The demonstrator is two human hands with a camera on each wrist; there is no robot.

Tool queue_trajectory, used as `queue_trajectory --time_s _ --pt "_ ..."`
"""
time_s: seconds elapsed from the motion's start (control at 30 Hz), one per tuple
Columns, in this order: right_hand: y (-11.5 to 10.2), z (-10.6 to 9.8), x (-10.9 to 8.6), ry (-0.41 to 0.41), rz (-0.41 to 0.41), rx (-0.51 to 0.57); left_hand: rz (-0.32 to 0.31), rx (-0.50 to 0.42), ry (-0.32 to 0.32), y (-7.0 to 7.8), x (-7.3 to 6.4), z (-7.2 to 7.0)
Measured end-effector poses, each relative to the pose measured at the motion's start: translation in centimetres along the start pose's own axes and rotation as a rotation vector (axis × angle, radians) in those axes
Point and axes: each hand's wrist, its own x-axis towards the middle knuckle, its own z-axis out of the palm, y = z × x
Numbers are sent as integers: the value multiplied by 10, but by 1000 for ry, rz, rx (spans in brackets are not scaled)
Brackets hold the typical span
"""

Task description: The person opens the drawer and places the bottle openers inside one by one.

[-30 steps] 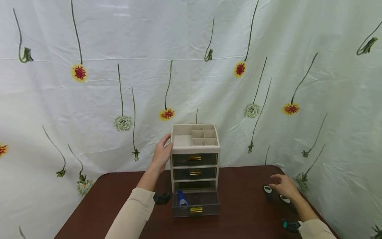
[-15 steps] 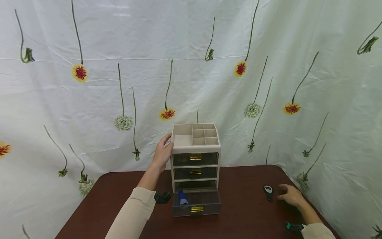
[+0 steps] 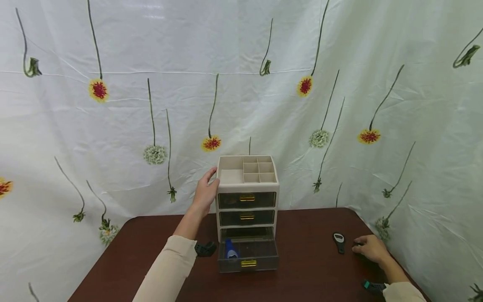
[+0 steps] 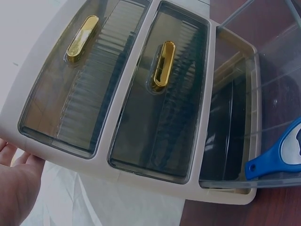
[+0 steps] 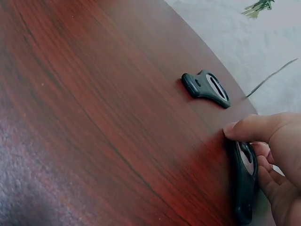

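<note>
A beige drawer cabinet (image 3: pixel 247 188) stands at the table's far side. Against its left side rests my left hand (image 3: pixel 205 193), fingers extended; in the left wrist view some fingertips are hidden behind the cabinet's edge. The bottom drawer (image 3: pixel 262 264) is pulled out and holds a blue bottle opener (image 4: pixel 275 159). At the table's right, my right hand (image 3: pixel 371 248) pinches a black bottle opener (image 5: pixel 244 188) between thumb and fingers, still low at the tabletop. That opener is mostly covered by the hand in the head view. A second black bottle opener (image 3: pixel 339 243) lies just left of it.
The cabinet's two upper drawers (image 3: pixel 247 218) are closed, and its top has compartments (image 3: pixel 231 176). A white flowered cloth (image 3: pixel 181 126) hangs behind the dark red table (image 3: pixel 309 260). The table's right edge runs close beside my right hand.
My right hand has moved right and down, away from the nearer left opener, and its thumb and fingers have closed on the right-hand one. The left hand stays on the cabinet.
</note>
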Motion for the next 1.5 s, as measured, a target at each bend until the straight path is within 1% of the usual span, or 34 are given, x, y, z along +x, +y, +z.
queue_trajectory --time_s 0.1,0.2,0.27,0.4,0.5,0.57,0.73,0.9,1.07,1.2,1.3,1.37,1.5 --pt "0 0 1 14 -5 -8 -2 1 0 1 -1 0" --pt "-5 0 4 39 -46 -30 -4 -1 1 1 -1 0" --pt "-12 0 6 60 -82 -44 0 0 0 1 0 0" --pt "-31 2 8 59 -133 13 5 5 2 1 0 -1" --pt "-45 5 11 44 -145 74 6 4 1 0 0 -2" --pt "-53 8 13 40 -156 80 7 4 -3 0 0 -2" --pt "-69 15 18 38 -179 75 6 2 -11 -1 0 -2" --pt "-84 18 22 37 -237 62 5 0 -9 0 0 -2" --pt "-98 23 25 62 -317 12 6 -2 -6 2 -1 -2" --pt "-111 27 25 78 -365 -13 10 -4 -8 1 -1 -1" --pt "-119 31 26 89 -382 -8 11 -2 -12 1 -2 0" --pt "-126 32 27 94 -408 -13 11 0 -10 1 -2 0" --pt "-139 32 28 89 -440 -21 10 -4 -15 2 -1 0"
